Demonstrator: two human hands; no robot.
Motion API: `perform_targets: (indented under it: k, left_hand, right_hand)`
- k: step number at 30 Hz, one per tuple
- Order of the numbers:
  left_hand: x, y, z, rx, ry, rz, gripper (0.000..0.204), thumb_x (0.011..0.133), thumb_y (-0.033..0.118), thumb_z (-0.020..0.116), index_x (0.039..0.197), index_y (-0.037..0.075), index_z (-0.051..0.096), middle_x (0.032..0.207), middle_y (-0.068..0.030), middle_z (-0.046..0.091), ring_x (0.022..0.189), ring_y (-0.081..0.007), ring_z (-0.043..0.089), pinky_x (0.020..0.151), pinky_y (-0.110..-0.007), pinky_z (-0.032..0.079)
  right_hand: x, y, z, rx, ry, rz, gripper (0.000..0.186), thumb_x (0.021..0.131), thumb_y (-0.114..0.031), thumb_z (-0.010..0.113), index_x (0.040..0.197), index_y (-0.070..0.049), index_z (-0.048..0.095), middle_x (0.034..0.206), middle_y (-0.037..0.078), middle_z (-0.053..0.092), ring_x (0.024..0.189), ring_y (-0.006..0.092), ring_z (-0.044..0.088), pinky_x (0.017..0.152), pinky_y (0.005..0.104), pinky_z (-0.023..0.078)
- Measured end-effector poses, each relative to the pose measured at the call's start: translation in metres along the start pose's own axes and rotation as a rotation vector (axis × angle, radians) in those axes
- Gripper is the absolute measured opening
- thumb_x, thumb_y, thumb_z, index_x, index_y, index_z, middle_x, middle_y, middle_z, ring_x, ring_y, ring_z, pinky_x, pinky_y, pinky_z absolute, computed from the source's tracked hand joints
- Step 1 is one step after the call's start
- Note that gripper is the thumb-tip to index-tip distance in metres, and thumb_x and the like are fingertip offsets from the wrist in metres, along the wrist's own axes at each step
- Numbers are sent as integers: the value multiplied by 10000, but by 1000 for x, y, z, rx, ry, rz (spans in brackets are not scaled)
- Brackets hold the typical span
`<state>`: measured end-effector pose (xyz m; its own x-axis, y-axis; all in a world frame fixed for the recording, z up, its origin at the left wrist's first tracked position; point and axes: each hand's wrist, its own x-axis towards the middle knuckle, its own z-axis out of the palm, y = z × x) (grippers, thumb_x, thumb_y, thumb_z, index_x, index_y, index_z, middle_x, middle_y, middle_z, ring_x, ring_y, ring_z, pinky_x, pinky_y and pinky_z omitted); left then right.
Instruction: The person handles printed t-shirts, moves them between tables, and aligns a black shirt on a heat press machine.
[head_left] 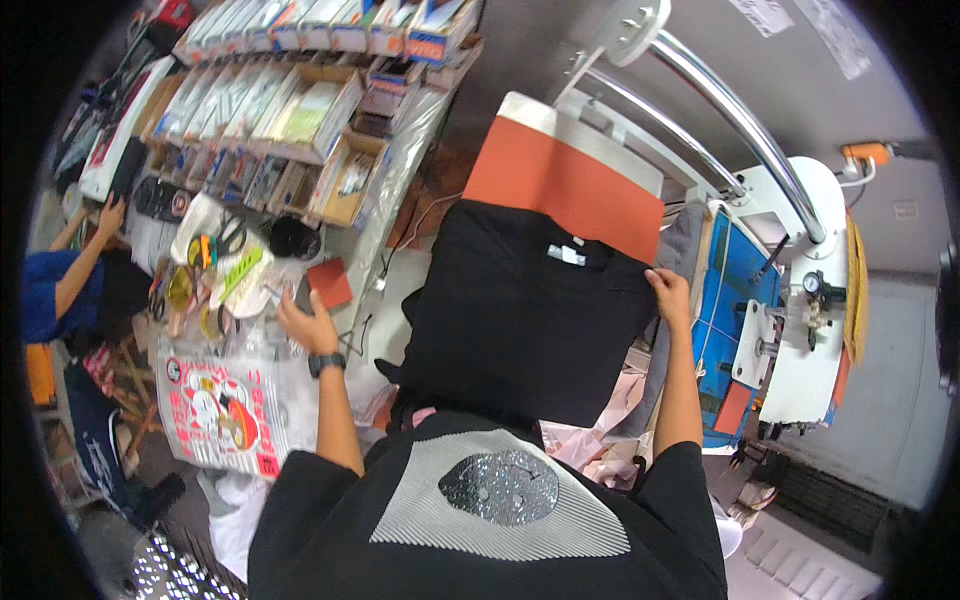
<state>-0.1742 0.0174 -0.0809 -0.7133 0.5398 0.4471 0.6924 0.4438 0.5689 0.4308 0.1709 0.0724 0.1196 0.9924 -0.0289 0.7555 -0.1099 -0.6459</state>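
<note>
A black T-shirt [520, 310] lies spread on the orange-red platen [560, 180] of a press, its neckline with a white label [567, 255] toward the far end. My right hand [670, 297] is at the shirt's right shoulder edge, its fingers pinching the cloth there. My left hand [312, 324], with a black watch on the wrist, is out over the cluttered side table, its fingers apart. Beside its fingertips lies a red square pad [330, 283]. Whether a small pale thing touches those fingertips is too blurred to tell.
On the side table are scissors [232, 236], a green tool [240, 272], tape rolls and a printed plastic bag [222, 412]. Boxes of packets [300, 110] stand behind. Chrome bars [745, 110] and a blue-topped unit [722, 325] flank the right. A co-worker's arm [85, 255] shows far left.
</note>
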Motion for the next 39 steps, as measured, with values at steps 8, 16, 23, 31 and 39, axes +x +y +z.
perform_targets:
  k: [8, 16, 23, 31, 39]
  left_hand:
    - [26, 252, 35, -658, -533, 753, 326, 842, 264, 701, 1098, 67, 662, 1075, -128, 636, 1058, -333, 581, 903, -406, 450]
    - [72, 300, 84, -784, -1365, 752, 302, 695, 242, 848, 820, 41, 661, 715, -39, 549, 674, -128, 514, 624, -305, 425]
    - [116, 327, -132, -751, -1060, 1063, 202, 702, 82, 834, 795, 0, 675, 696, -12, 557, 636, -88, 511, 567, -247, 402]
    - [132, 291, -281, -589, -574, 1144, 232, 701, 119, 834, 859, 11, 703, 808, -42, 644, 746, -133, 589, 671, -268, 452]
    - [147, 261, -367, -530, -389, 1134, 108, 861, 88, 718, 937, 15, 696, 874, -16, 645, 868, -92, 581, 832, -253, 447]
  right_hand:
    - [-43, -29, -9, 109, -69, -4, 175, 810, -141, 748, 832, 16, 674, 774, 33, 595, 718, 106, 537, 665, 263, 424]
    - [-108, -89, -74, 71, 130, -177, 206, 811, -149, 750, 846, 36, 667, 767, 60, 572, 719, 161, 538, 673, 270, 409]
    - [-203, -141, -151, 52, 155, -270, 176, 830, -124, 730, 900, 34, 694, 743, 24, 522, 698, 120, 482, 620, 259, 364]
    - [-310, -131, -264, -31, 289, -390, 145, 797, -105, 740, 805, 10, 652, 820, -5, 518, 790, 100, 487, 714, 247, 381]
    - [-337, -116, -300, 87, 389, -488, 205, 900, -190, 700, 902, 14, 680, 907, -24, 602, 844, 71, 524, 772, 203, 397]
